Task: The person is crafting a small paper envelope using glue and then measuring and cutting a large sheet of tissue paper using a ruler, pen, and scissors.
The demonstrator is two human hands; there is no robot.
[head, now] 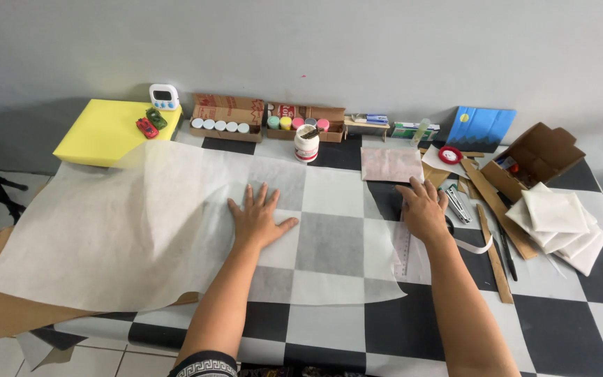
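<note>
A large sheet of thin translucent white paper (127, 230) lies spread over the checkered black, white and grey tabletop (329, 328). My left hand (256, 216) rests flat on it with fingers spread, near the sheet's middle. My right hand (423, 208) presses palm-down at the sheet's right edge, on the top of a clear plastic ruler (403, 251) that lies along that edge. Neither hand grips anything. Brown paper (8, 314) shows under the sheet at the left and hangs over the table edge.
Along the back stand a yellow foam block (102, 132) with two toy cars, a timer (164, 96), two cardboard boxes of paint pots (226, 119), a white jar (306, 145), a pinkish sheet (391, 165). Right: folded white papers (560, 220), open cardboard box (539, 157), cardboard strips, tools.
</note>
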